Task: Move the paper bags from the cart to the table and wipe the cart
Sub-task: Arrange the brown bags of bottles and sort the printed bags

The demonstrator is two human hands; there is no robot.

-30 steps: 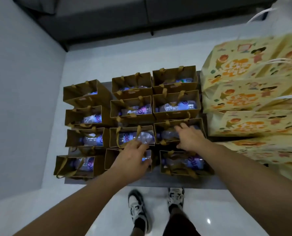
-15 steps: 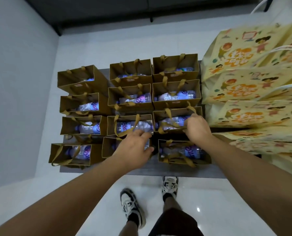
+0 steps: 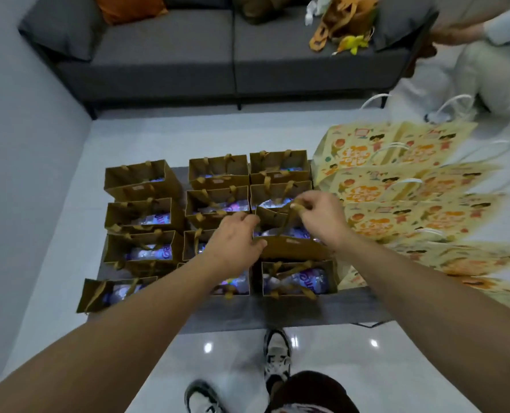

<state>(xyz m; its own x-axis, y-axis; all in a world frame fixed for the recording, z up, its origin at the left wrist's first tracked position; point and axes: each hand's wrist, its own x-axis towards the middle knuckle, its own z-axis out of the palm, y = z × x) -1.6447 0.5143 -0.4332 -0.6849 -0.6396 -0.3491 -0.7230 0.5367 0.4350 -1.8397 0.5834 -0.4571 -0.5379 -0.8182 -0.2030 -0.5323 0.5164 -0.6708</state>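
Observation:
Several small brown paper bags with ribbon handles stand in rows on a grey surface (image 3: 247, 315), each holding a water bottle. One brown bag (image 3: 292, 245) in the right column is lifted and tilted above its neighbours. My right hand (image 3: 322, 217) pinches its ribbon handle at the top. My left hand (image 3: 235, 239) grips the bag's left edge. Another brown bag (image 3: 299, 278) stands just in front of it, and one (image 3: 142, 180) sits at the far left corner.
Several yellow printed paper bags (image 3: 396, 189) with white handles lie stacked to the right. A grey sofa (image 3: 173, 58) with an orange cushion and a toy runs along the back. A person (image 3: 480, 55) in light clothes crouches at the top right. My shoes stand on the glossy floor.
Both hands moved from the bags' tops onto one bag in the right column, and it has risen and tilted. The view has tipped up, revealing the sofa.

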